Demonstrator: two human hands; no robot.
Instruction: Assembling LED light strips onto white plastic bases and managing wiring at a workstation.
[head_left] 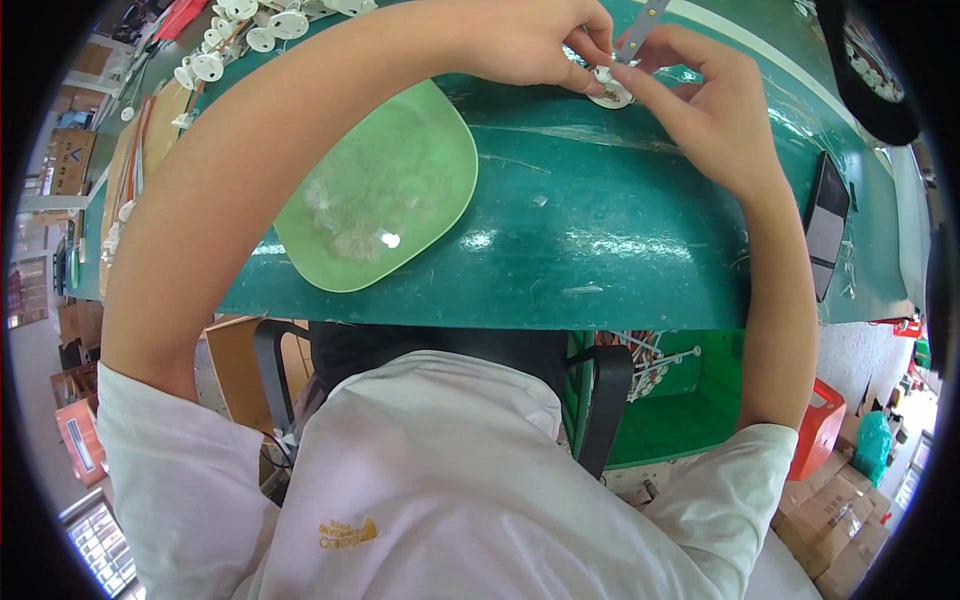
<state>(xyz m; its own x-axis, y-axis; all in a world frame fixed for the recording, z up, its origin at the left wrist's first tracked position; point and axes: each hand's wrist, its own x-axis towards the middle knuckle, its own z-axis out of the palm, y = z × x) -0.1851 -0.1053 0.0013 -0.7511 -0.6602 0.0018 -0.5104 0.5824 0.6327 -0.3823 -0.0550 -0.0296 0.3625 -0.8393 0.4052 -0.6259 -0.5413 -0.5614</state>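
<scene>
Both hands meet at the far side of the green worktable (600,250), beyond the pale green plastic tray (385,190) that serves here as the landmark. The left hand (530,45) reaches in over the tray's far edge, its fingers curled and closed together, thumb and fingertips pinching a small white round part (610,95) that rests on the table surface just to the right of and beyond the tray. The right hand (705,105) comes in from the other side, its fingertips also pressed together on the same part, so the two hands touch it from opposite sides. A thin grey strip (640,30) rises from between the fingers, slanting away from the tray toward the table's far rim. Inside the tray lies a loose heap of clear, filmy scraps (350,225), with one small white piece among them. Well beyond the tray to its left, a cluster of white round parts (240,35) is spread along the table's far edge. To the right of the tray, past the right forearm, a dark flat phone-like device (827,225) lies near the table's right end. Below the tray's near edge, the table front drops to a black chair frame (270,370) and the person's white shirt (450,480).
</scene>
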